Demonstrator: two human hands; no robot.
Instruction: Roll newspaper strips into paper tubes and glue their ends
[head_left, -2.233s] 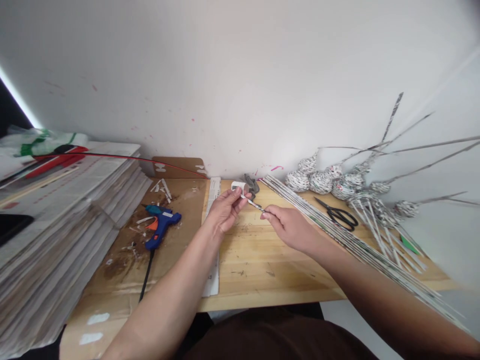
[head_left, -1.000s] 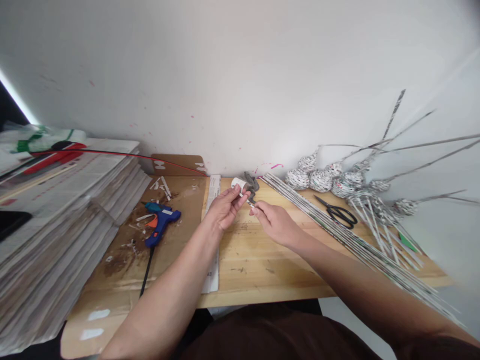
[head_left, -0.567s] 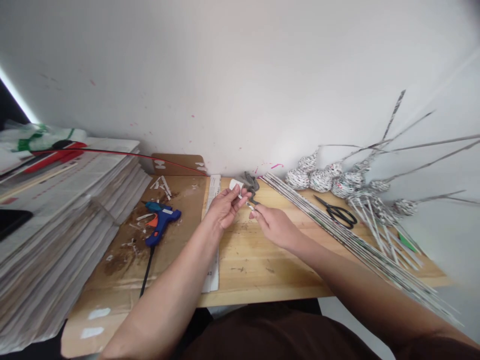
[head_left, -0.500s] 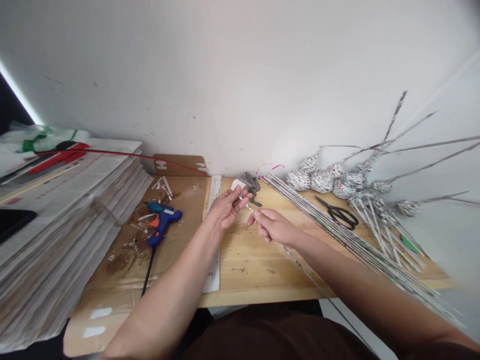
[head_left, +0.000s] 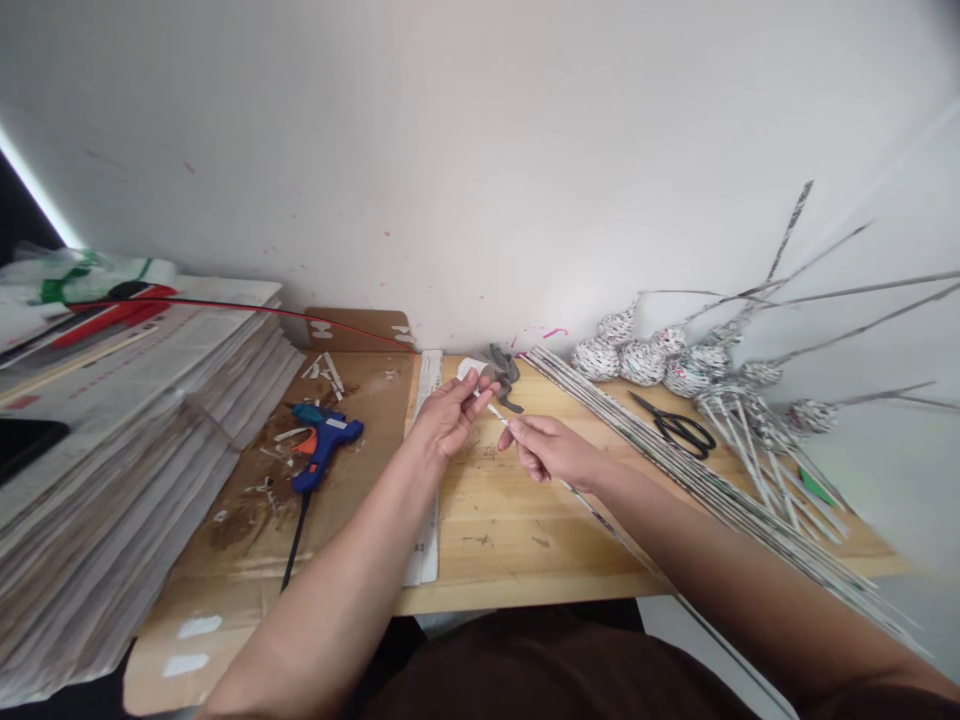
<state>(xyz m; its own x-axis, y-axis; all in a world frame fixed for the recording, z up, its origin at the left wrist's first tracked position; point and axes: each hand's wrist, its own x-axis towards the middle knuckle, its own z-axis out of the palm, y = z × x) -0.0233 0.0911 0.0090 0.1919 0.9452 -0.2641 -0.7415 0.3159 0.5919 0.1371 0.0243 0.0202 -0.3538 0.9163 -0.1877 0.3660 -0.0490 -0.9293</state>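
A long thin rolled-paper stick [head_left: 600,517] runs slantwise between my hands and down past the table's front edge. My left hand [head_left: 452,412] pinches its upper end between thumb and fingers. Lower down, my right hand [head_left: 546,448] is closed round the same stick. Behind my left fingers lie a white piece [head_left: 471,368] and a crumpled grey cloth [head_left: 506,375]. To the right, a bundle of paper sticks [head_left: 645,450] lies slantwise across the wooden table [head_left: 510,545].
Black scissors [head_left: 679,430] and woven paper gourd shapes [head_left: 641,362] are at the right. A blue glue gun [head_left: 326,445] rests on brown cardboard [head_left: 247,585] at the left, beside a tall stack of newspapers [head_left: 150,470]. The wall [head_left: 465,150] stands behind.
My hands have parted slightly, showing a little more of the stick between them. The stick's lower part has shifted to the right.
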